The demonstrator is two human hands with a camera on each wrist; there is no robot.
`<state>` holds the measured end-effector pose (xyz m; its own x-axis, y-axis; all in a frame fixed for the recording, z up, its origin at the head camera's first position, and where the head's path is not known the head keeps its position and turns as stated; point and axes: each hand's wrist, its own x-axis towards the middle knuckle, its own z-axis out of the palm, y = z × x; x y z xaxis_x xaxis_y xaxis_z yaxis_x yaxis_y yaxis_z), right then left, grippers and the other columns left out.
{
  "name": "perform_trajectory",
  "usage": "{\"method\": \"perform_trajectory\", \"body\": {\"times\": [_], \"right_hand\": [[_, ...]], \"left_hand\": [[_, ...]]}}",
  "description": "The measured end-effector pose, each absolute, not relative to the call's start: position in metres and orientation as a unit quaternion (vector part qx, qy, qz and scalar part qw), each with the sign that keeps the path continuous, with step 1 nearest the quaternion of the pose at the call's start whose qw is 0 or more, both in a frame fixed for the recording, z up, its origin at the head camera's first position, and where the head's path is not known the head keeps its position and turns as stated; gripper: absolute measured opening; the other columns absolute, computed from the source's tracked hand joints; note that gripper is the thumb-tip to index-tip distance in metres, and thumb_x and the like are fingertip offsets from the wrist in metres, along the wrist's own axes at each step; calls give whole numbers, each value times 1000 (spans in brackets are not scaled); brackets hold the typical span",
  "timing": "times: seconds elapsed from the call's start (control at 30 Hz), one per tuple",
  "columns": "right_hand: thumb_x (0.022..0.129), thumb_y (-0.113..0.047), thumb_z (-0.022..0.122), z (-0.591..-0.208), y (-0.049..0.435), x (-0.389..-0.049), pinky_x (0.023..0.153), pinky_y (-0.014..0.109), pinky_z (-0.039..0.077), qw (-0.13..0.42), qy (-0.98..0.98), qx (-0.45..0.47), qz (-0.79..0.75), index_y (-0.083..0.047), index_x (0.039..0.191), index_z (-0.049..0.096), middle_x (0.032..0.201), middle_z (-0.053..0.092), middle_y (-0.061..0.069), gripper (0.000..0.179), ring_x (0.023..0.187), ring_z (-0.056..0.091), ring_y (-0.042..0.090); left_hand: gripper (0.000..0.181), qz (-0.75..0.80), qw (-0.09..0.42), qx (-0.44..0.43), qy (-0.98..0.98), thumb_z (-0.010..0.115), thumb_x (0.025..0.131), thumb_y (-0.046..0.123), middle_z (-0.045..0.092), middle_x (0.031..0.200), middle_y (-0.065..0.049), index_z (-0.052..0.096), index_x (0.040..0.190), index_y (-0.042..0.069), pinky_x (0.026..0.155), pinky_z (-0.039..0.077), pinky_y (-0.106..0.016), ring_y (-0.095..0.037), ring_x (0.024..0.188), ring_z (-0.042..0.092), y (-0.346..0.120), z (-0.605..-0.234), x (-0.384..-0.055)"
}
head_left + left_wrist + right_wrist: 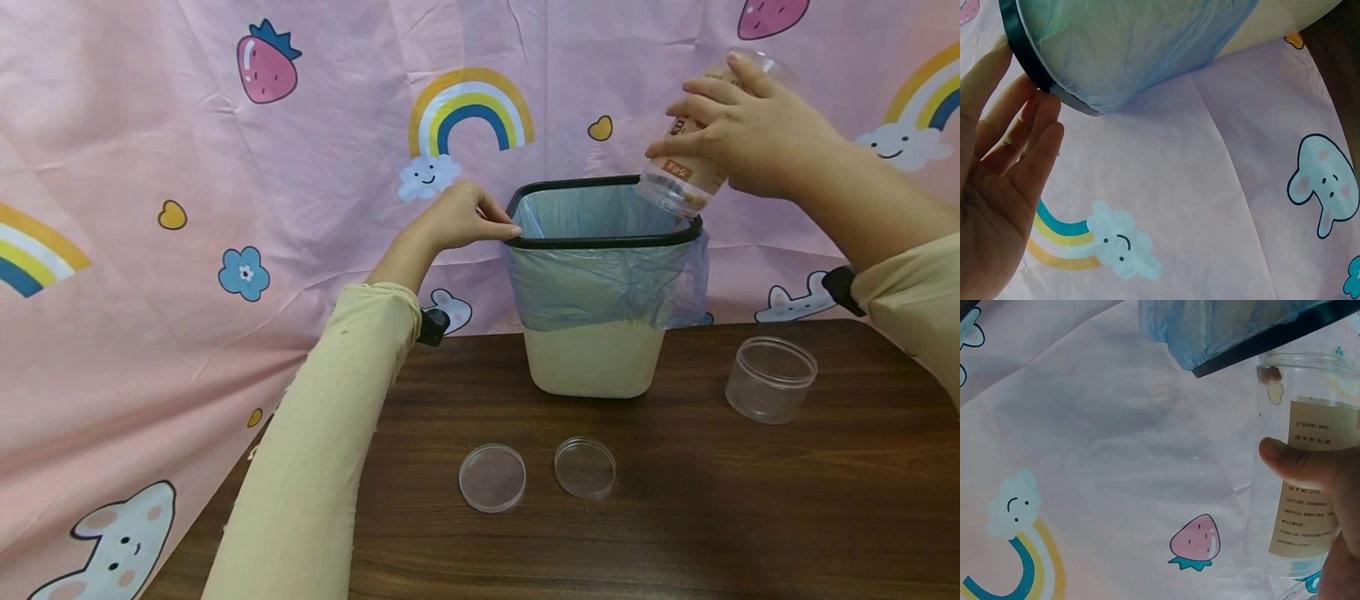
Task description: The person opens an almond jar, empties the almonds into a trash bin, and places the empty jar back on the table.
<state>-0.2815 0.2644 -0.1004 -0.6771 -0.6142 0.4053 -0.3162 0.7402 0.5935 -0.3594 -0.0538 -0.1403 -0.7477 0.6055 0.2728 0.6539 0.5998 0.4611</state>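
Observation:
A cream trash can (592,358) with a black rim and a bluish plastic bag (600,275) folded over it stands at the back. My left hand (468,218) pinches the rim at its left corner; the left wrist view shows the fingertips (1047,103) against the black rim (1025,56). My right hand (772,125) grips a clear plastic jar (686,179) with a brown paper label, tilted mouth-down over the can's right side. Inside the jar, near its mouth, are a few small brown and pale bits (1272,384). The thumb (1300,462) lies across the label.
Two clear round lids (492,478) (585,468) lie on the dark wooden table (712,525) in front of the can. A short clear jar (771,381) stands uncovered to the right. Behind hangs a pink patterned cloth (337,167).

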Motion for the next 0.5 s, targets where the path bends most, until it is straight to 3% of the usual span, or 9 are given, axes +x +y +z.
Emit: {"method": "perform_trajectory", "body": {"times": [0.5], "right_hand": [[50,16,76,-91,263,-276,106,48,-8,319,-870,261,-272,-17,126,51,135,34,23,87,133,13,36]], "left_hand": [[23,-273,49,-351,-894,70,82,19,68,95,-12,72,95,0,80,46,-32,-16,91,58,-53,-140,-358]]}}
